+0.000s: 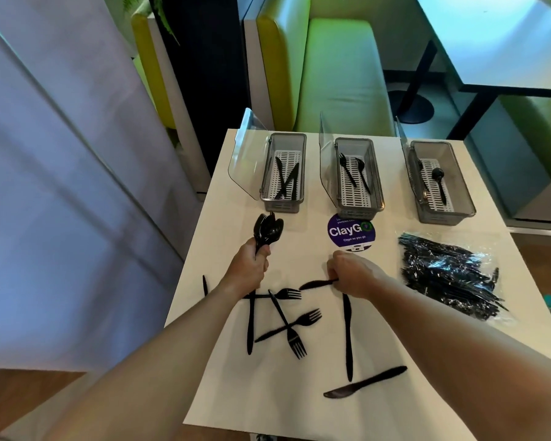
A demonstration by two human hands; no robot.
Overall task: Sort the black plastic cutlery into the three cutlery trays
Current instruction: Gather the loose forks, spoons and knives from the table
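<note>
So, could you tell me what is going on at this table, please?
A person is sorting black plastic cutlery. The left hand holds a bunch of spoons; the right hand pinches a knife by its handle. The left tray has knives, the middle tray forks, the right tray spoons. Loose forks and loose knives lie on the table, beside a bag of cutlery.

A purple ClayGo sticker (351, 231) marks the white table (303, 249); a green bench (337, 74) stands beyond.
</note>
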